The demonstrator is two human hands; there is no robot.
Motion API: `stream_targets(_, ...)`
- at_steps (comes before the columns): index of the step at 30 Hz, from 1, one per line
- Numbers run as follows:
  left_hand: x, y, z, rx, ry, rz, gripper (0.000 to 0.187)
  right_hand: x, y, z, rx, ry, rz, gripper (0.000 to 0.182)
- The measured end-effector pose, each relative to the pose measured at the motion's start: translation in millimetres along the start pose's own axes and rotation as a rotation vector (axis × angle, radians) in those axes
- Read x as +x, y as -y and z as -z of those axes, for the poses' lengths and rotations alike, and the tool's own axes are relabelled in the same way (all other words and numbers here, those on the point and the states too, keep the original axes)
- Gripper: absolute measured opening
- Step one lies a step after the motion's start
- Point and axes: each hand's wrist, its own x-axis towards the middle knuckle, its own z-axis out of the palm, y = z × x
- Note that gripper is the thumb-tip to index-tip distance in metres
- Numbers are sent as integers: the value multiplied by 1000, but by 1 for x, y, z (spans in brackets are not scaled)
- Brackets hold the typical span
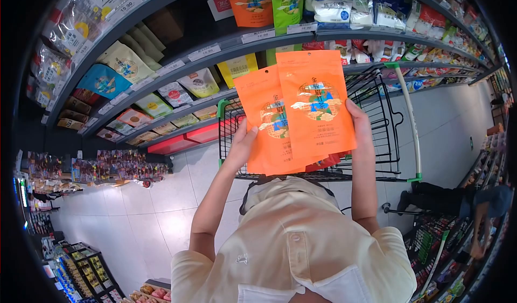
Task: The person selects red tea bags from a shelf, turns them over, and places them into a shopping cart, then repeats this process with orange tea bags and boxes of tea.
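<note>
Two orange pouches overlap in front of me, over a wire shopping cart (pixel 382 114). My left hand (pixel 245 144) grips the left pouch (pixel 261 103) by its side edge, thumb on the front. At the other side my right hand (pixel 360 121) holds the edge of the right pouch (pixel 318 77), which lies over part of the left one. More orange edges show beneath them, and something red peeks out below. The fingers behind the pouches are hidden.
Curved-looking shelves (pixel 226 44) with bagged goods run across the front, with another orange pouch (pixel 249 4) on the upper shelf. A person (pixel 458 198) is at the right beside another cart (pixel 431 244). Pale floor tiles (pixel 145 211) show at the left.
</note>
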Motion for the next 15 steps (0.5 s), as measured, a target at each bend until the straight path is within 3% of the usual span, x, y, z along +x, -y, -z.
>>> stream_targets(15,7,-10,11,74,-59,-129,41,-9,12,5,15,14,52,30)
